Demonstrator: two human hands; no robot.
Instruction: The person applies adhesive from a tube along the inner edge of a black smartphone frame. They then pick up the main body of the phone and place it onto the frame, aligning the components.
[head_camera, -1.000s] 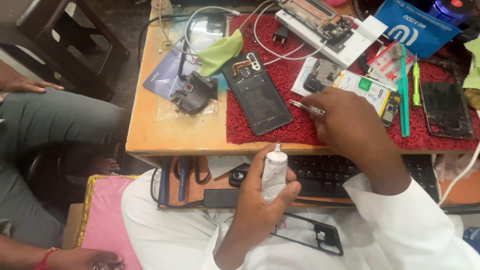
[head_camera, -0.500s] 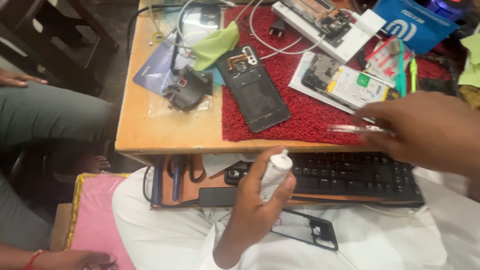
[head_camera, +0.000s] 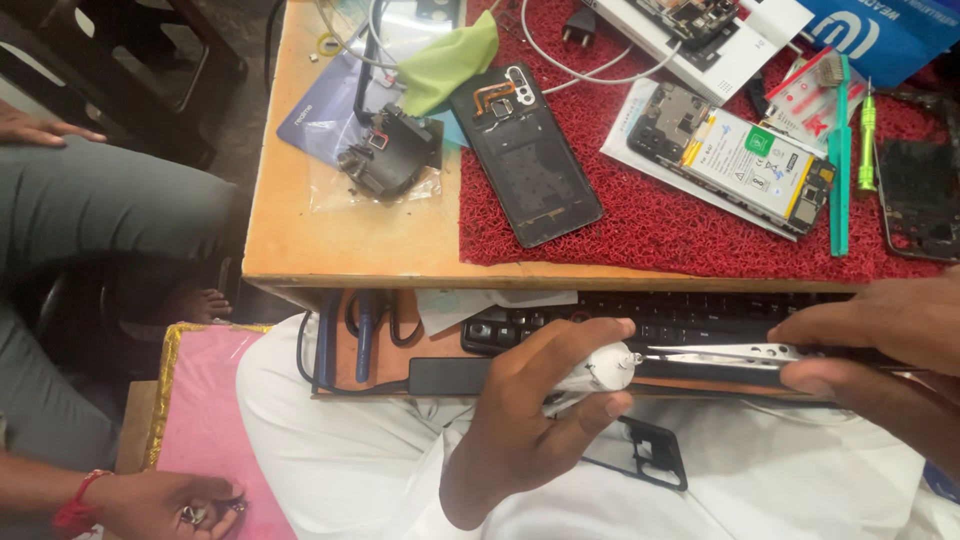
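My left hand (head_camera: 530, 420) grips a small white tube-like bottle (head_camera: 597, 370), tilted so its nozzle points right, over my lap. My right hand (head_camera: 880, 345) pinches metal tweezers (head_camera: 720, 353) whose tips touch the bottle's nozzle. Both hands are below the desk's front edge, above a black keyboard (head_camera: 650, 320) on a pull-out tray. A black phone frame (head_camera: 655, 455) lies on my white-clothed lap. On the red mat (head_camera: 660, 215) above lie an opened phone back cover (head_camera: 530, 150) and a phone body with its battery (head_camera: 740, 160) exposed.
The wooden desk (head_camera: 340, 240) also holds a green cloth (head_camera: 450, 60), a black part in a clear bag (head_camera: 385, 160), cables, a green screwdriver (head_camera: 866, 140) and a white box. Another person sits at left; their hand (head_camera: 170, 500) rests by a pink cushion (head_camera: 210, 420).
My right hand came off the mat with the tweezers, down to the bottle. The left hand tilted the bottle from upright to sideways. The camera moved closer.
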